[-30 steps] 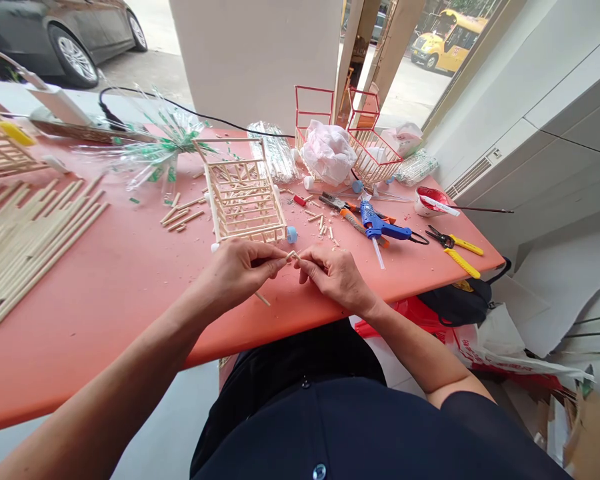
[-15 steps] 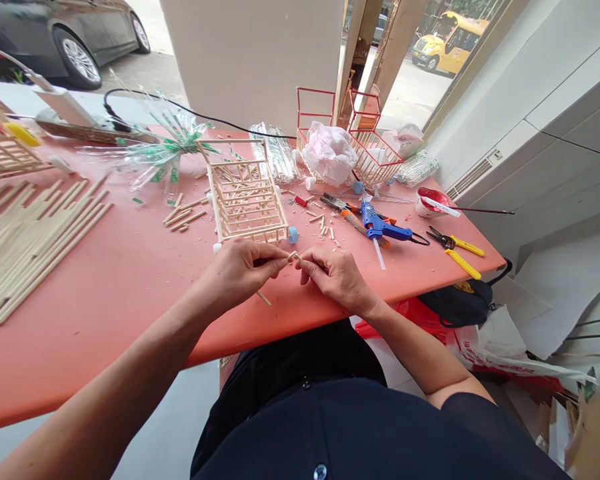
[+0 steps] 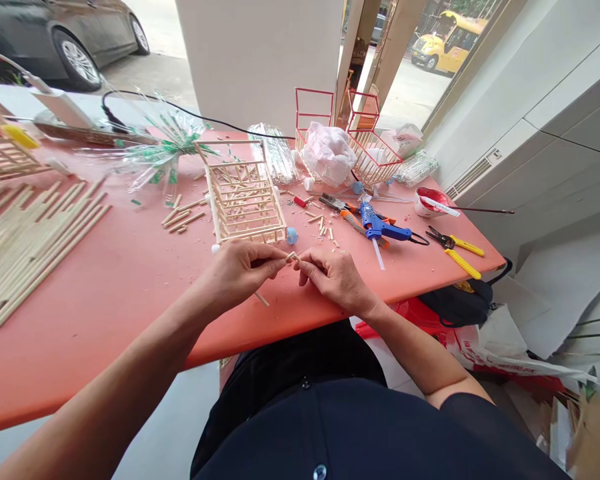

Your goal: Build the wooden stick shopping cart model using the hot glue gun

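Observation:
Over the table's front edge, my left hand (image 3: pixel 240 267) pinches a thin wooden stick (image 3: pixel 263 298), whose lower end sticks out below the palm. Close beside it, my right hand (image 3: pixel 333 275) is closed in a pinch on a short wooden piece (image 3: pixel 297 259). The two pieces meet at an angle between my fingertips; whether they are joined I cannot tell. Just behind my hands stands a small cart frame (image 3: pixel 245 193) built of wooden sticks, with a light blue bottle-cap wheel (image 3: pixel 291 235) at its near right corner.
Long wooden sticks (image 3: pixel 35 260) lie at the left of the pink table (image 3: pixel 145 300). To the right are a blue glue gun (image 3: pixel 380 223), yellow-handled pliers (image 3: pixel 455 250) and a cup of red paint (image 3: pixel 430 202). Red-railed carts (image 3: pixel 375 157) and a plastic bag (image 3: pixel 329 153) stand behind.
Almost nothing differs. Both hands keep their pinch on the wooden pieces, and the view has shifted very slightly.

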The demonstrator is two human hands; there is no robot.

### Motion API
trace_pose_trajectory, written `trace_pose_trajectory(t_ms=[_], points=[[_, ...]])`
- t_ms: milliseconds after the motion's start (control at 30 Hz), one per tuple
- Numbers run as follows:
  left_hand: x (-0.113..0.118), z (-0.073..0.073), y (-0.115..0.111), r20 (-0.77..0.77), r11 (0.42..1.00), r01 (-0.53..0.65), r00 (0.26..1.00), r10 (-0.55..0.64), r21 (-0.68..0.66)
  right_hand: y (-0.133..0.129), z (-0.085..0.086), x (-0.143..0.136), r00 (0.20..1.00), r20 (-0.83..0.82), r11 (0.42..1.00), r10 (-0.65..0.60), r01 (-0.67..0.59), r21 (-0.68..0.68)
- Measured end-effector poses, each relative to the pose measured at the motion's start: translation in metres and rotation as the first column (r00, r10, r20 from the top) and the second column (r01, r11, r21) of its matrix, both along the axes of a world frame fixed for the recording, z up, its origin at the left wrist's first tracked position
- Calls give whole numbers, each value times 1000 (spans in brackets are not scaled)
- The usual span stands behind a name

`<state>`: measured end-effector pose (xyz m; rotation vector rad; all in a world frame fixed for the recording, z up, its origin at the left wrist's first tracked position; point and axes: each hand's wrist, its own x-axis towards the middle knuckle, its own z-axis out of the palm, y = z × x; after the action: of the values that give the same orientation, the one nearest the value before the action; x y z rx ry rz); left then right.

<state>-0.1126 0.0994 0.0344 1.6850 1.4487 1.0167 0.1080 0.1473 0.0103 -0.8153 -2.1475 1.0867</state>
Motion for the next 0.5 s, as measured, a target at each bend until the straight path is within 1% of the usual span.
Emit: trace_pose_trajectory(t_ms=[233,500], points=[[-1,-4,1,-4,1000,14,1000,-14,3,0,0,0,1000,-23,1000,10,-10,17],[-1,-3,0,-5,1000,3,1000,-3,-6,-1,2,0,1000,16,1000,-6,5,7]])
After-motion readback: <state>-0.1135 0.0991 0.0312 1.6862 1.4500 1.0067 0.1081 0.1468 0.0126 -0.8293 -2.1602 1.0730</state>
